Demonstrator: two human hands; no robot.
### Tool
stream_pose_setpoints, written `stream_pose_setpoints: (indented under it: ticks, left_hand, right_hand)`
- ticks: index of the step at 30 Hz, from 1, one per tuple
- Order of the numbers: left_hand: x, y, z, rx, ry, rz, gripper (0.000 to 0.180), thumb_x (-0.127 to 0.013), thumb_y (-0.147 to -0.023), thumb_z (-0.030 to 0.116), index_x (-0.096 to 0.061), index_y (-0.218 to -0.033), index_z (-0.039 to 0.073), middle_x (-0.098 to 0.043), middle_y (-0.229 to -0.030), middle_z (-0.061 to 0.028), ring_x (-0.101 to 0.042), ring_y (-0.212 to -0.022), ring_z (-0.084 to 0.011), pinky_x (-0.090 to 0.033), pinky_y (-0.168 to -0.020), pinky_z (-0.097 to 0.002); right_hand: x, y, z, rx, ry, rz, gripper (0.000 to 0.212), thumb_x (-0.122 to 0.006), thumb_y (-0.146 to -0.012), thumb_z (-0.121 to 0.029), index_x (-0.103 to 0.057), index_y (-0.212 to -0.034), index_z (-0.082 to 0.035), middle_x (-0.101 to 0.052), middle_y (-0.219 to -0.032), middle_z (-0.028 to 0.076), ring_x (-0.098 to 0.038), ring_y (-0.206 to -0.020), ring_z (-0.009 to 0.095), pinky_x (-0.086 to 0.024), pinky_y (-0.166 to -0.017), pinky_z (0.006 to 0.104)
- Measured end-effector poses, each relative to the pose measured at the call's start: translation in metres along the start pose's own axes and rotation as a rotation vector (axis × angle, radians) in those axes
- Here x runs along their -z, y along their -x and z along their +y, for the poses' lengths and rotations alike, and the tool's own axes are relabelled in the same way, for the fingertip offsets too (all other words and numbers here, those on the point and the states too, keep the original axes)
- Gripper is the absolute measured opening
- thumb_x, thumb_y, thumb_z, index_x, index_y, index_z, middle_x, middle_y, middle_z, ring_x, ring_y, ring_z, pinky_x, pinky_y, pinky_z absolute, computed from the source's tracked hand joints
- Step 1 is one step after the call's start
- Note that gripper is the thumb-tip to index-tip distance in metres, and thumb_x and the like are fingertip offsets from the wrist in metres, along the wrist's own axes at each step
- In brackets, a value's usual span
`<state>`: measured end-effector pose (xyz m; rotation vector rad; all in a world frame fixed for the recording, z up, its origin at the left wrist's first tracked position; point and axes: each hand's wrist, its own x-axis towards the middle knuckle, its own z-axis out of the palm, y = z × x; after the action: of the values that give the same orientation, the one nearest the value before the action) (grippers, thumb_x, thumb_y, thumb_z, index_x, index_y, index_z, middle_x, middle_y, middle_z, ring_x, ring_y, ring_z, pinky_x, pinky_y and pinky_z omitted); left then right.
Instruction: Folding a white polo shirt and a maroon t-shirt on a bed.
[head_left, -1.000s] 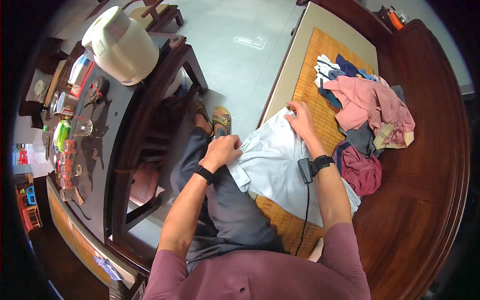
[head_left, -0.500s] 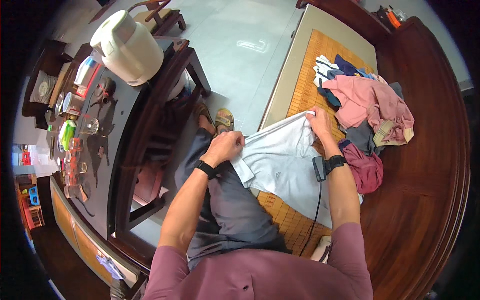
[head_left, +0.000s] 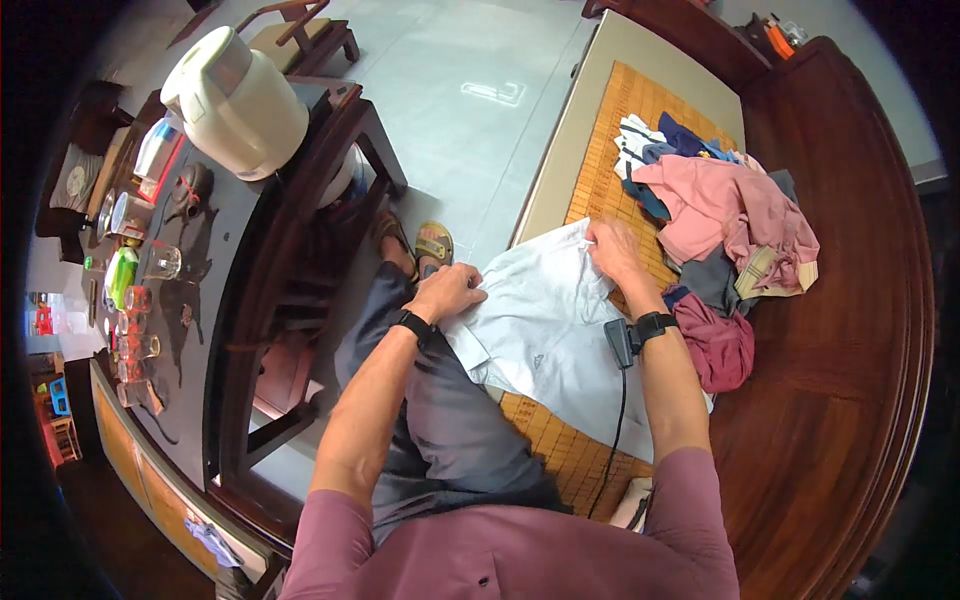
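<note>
Left hand: fingers loosely curled at the near-left edge of a white garment; whether cloth is pinched, cannot tell. Right hand: thumb and fingers brought together on the garment's far corner, apparently gripping it. Garment lies spread over the woven mat on the bench, its left edge reaching the dark trousers. Status, as judged: laid out, middle wrinkled, no finished fold discernible; smoothing and squaring not complete. Beyond the right hand, a loose, rumpled heap: pink garment, maroon garment, dark grey garment and others, none neatly folded. Hidden: right forearm with its strapped device covers part of the white garment's right side; layers underneath not visible, so single or doubled is uncertain. Overlap prevents counting the heap. Pale object by the right sleeve is partly covered, unidentified. Small items on the dark table, far left, are distorted by the lens.
</note>
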<state>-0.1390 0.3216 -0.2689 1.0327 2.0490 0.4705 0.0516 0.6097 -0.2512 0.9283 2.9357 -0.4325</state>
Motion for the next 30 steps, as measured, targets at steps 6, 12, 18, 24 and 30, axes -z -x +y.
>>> stream_pose_setpoints:
  ticks: [6, 12, 18, 24, 30]
  left_hand:
    - [0.005, 0.011, 0.004, -0.049, 0.159, 0.051, 0.034, -0.076, -0.086, 0.032, -0.075, -0.104, 0.003, -0.077, -0.096, -0.0189, -0.074, -0.093, -0.0354, -0.056, -0.084, -0.0448]
    - [0.008, 0.020, -0.008, -0.057, 0.148, 0.079, 0.032, -0.076, -0.087, 0.029, -0.071, -0.094, -0.002, -0.073, -0.084, -0.0204, -0.073, -0.084, -0.0356, -0.055, -0.078, -0.0449]
    - [0.011, 0.029, -0.001, -0.138, 0.184, 0.103, 0.027, -0.077, -0.086, 0.023, -0.069, -0.093, -0.002, -0.072, -0.083, -0.0187, -0.071, -0.080, -0.0325, -0.054, -0.075, -0.0428]
    - [0.004, 0.029, -0.005, -0.208, 0.127, 0.093, 0.027, -0.077, -0.082, 0.017, -0.070, -0.100, -0.001, -0.074, -0.093, -0.0211, -0.073, -0.093, -0.0395, -0.055, -0.082, -0.0463]
    - [0.001, 0.034, -0.012, -0.163, -0.069, -0.027, 0.029, -0.073, -0.080, 0.018, -0.071, -0.104, 0.000, -0.075, -0.101, -0.0220, -0.072, -0.100, -0.0409, -0.055, -0.087, -0.0483]
  right_hand:
    - [-0.002, -0.015, -0.004, 0.206, -0.270, 0.176, 0.015, -0.073, -0.083, -0.007, -0.069, -0.097, -0.004, -0.066, -0.109, 0.017, -0.063, -0.112, 0.039, -0.049, -0.095, 0.0496]
    - [-0.016, -0.028, -0.013, 0.007, -0.267, 0.066, 0.009, -0.072, -0.083, -0.005, -0.070, -0.092, -0.003, -0.064, -0.110, 0.019, -0.062, -0.112, 0.041, -0.050, -0.096, 0.0484]
    - [-0.025, -0.031, 0.001, 0.089, -0.272, 0.111, 0.015, -0.072, -0.082, -0.004, -0.069, -0.097, -0.003, -0.064, -0.110, 0.019, -0.061, -0.113, 0.042, -0.050, -0.096, 0.0481]
    - [-0.028, -0.031, -0.011, 0.161, -0.240, 0.146, 0.025, -0.072, -0.083, -0.005, -0.065, -0.108, -0.003, -0.065, -0.112, 0.019, -0.061, -0.117, 0.041, -0.050, -0.098, 0.0487]
    - [-0.014, -0.028, -0.021, 0.085, -0.166, 0.000, 0.021, -0.069, -0.085, -0.004, -0.064, -0.106, -0.001, -0.067, -0.105, 0.018, -0.065, -0.109, 0.039, -0.052, -0.092, 0.0476]
